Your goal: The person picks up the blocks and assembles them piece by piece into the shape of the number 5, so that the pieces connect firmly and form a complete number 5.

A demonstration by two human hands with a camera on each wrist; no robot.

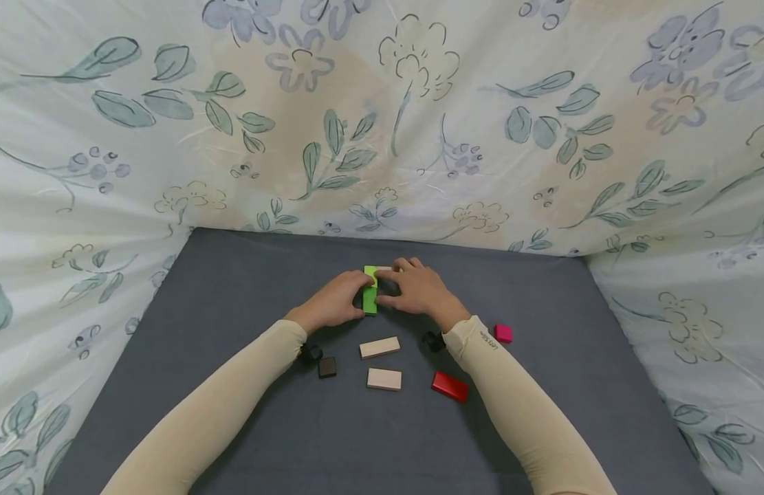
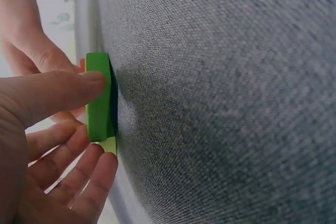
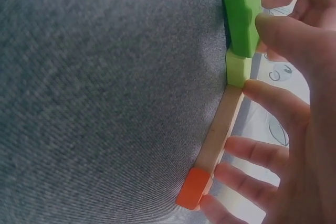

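A bright green block point(image 1: 370, 306) lies between both hands at the back of the dark cloth. My left hand point(image 1: 333, 300) pinches it: in the left wrist view the thumb lies on the green block's face point(image 2: 96, 108), the fingers at its end. My right hand point(image 1: 423, 291) is on the other side, its thumb touching the same block point(image 3: 242, 17). The right hand's spread fingers touch a row of a light green block point(image 3: 238, 70), a plain wooden block point(image 3: 216, 132) and an orange block point(image 3: 192, 188). Parts of this row are hidden in the head view.
Nearer the person lie two pale wooden blocks point(image 1: 379, 348) point(image 1: 384, 379), a dark brown block point(image 1: 327, 368) and a red block point(image 1: 450, 387). A small pink-red block point(image 1: 503, 333) sits beside the right forearm. Floral fabric point(image 1: 357, 172) hangs around the grey cloth surface point(image 1: 264, 440).
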